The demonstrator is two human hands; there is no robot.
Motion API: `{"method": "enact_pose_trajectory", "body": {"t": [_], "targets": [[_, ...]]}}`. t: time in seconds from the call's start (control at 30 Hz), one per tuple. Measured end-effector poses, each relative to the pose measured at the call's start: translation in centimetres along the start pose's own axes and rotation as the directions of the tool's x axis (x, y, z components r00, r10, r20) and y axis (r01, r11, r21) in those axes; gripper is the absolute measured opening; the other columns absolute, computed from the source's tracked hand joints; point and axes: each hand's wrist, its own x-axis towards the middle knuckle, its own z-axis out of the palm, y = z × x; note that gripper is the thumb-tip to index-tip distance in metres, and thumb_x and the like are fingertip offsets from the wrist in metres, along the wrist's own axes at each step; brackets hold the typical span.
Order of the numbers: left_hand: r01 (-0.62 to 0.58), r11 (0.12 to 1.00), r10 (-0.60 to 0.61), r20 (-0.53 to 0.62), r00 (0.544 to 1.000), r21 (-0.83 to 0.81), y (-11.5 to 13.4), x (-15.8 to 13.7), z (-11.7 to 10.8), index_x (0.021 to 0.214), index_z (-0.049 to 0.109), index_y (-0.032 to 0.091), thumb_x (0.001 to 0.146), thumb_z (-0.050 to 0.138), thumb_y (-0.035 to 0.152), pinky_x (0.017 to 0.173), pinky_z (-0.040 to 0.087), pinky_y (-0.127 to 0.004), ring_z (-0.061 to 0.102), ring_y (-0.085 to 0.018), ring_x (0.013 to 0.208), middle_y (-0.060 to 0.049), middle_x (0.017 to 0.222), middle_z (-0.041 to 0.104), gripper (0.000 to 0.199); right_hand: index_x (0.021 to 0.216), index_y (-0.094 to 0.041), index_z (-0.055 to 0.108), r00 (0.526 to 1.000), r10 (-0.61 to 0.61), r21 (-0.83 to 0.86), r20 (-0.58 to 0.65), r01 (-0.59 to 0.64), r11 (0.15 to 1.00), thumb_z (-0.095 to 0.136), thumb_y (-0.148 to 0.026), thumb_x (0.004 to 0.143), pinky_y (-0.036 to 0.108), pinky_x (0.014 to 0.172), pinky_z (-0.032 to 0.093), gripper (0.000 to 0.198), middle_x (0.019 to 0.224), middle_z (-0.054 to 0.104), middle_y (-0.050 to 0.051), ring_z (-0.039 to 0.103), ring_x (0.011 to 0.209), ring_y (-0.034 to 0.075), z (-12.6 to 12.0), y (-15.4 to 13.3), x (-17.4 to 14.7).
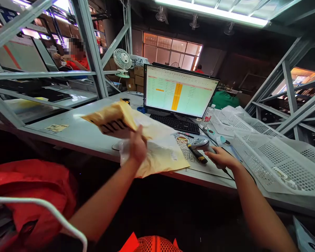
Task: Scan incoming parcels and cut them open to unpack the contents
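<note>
My left hand grips a yellow mailing bag with large dark lettering, lifted above the desk. Beneath it lies another pale yellow mailing bag, its front edge reaching over the table edge, with a small label on it. My right hand is wrapped round the handle of a grey barcode scanner, its head pointing left over the desk. Just left of that hand a black and yellow box cutter lies on a mat with a cartoon figure.
A monitor showing a spreadsheet stands behind a black keyboard. White perforated baskets fill the right side, near a bottle. Metal frame posts rise left and right. A red bag sits lower left; a person works beyond the left frame.
</note>
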Motion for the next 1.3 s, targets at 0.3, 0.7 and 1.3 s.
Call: {"method": "enact_pose_trajectory", "body": {"t": [0.3, 0.7, 1.3], "targets": [[-0.183, 0.778, -0.393, 0.692, 0.606, 0.601, -1.4, -12.3, -1.9, 0.093, 0.063, 0.02, 0.103, 0.05, 0.047, 0.085, 0.058, -0.036, 0.074, -0.025, 0.092, -0.009, 0.095, 0.076, 0.031, 0.091, -0.022, 0.052, 0.998, -0.013, 0.028, -0.058, 0.015, 1.0, 0.069, -0.063, 0.086, 0.021, 0.043, 0.034, 0.045, 0.062, 0.051, -0.005, 0.047, 0.05, 0.011, -2.2, 3.1, -2.6], [-0.879, 0.176, -0.49, 0.814, 0.312, 0.443, -7.3, -5.5, -0.2, 0.156, 0.05, 0.01, 0.09, 0.061, 0.078, 0.131, 0.008, -0.058, 0.033, -0.04, 0.155, -0.026, 0.161, 0.045, 0.096, 0.088, -0.024, 0.045, 0.998, 0.023, 0.151, 0.051, -0.031, 0.988, 0.076, -0.068, 0.085, 0.018, 0.035, 0.022, 0.054, 0.061, 0.044, -0.007, 0.033, 0.041, 0.005, -2.9, 0.1, -4.3], [-0.875, 0.24, -0.369, 0.873, 0.319, 0.421, -8.1, -8.0, -2.6, 0.156, 0.051, 0.036, 0.086, 0.078, 0.063, 0.125, 0.013, -0.068, 0.029, -0.047, 0.155, -0.019, 0.167, 0.036, 0.08, 0.112, -0.022, 0.064, 0.943, 0.003, -0.192, 0.334, 0.065, 0.979, 0.072, -0.059, 0.09, 0.018, 0.04, 0.032, 0.044, 0.064, 0.056, -0.001, 0.051, 0.05, 0.012, 1.0, -7.5, -0.7]]}}
